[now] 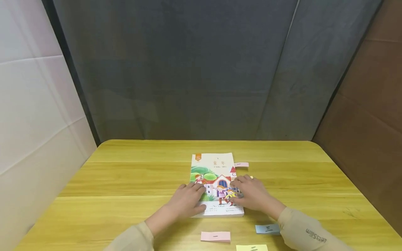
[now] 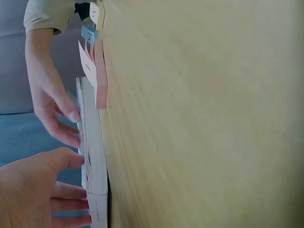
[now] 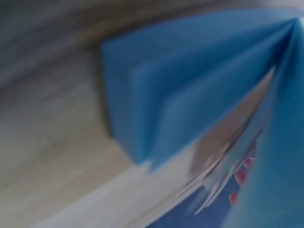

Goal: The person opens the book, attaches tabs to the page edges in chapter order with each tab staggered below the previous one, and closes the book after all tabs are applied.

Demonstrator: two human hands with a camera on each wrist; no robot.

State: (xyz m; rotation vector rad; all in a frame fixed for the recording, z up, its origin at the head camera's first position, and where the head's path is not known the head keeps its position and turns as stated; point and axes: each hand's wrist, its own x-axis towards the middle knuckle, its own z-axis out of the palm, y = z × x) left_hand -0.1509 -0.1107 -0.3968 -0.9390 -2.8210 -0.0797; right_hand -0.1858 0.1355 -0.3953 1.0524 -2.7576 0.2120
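Note:
A storybook (image 1: 220, 181) with an illustrated cover lies flat at the middle of the table. My left hand (image 1: 187, 199) rests on its lower left part, thumb on the cover; in the left wrist view the fingers (image 2: 71, 205) lie along the spine. Across the right edge of the cover is my right hand (image 1: 251, 192), fingertips and thumb touching the front. A pink tab (image 1: 242, 164) sticks out from the book's upper right side, and a bit of yellow tab (image 1: 251, 177) shows behind the right hand.
On the near side of the table are a pink sticky-note pad (image 1: 215, 236), a yellow pad (image 1: 252, 248) and a blue pad (image 1: 267, 229), each with dark strokes. The blue one lies beside the right sleeve. Grey cloth (image 1: 188, 69) hangs behind the wooden table (image 1: 125, 174).

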